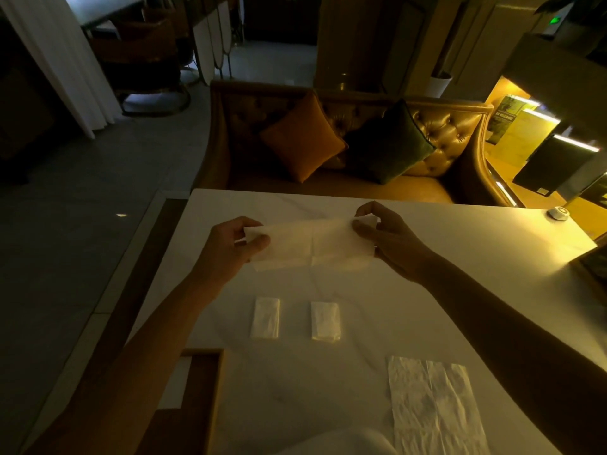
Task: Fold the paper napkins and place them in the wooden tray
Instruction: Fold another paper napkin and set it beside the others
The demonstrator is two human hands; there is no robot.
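Both hands, left hand [235, 246] and right hand [384, 238], pinch opposite ends of a thin white creased paper napkin [312, 244], stretched between them above the white table [427, 290]; two small folded napkins [266, 318] lie nearer the body.

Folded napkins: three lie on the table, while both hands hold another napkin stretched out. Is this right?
No: the head view shows two folded napkins, not three, on the table; the left hand and right hand hold another napkin stretched out.

The white bench [443, 257] bears a left napkin [266, 318] and right napkin [325, 321], folded, side by side; a flat napkin [433, 405] nearer; a round button [558, 213] far right.
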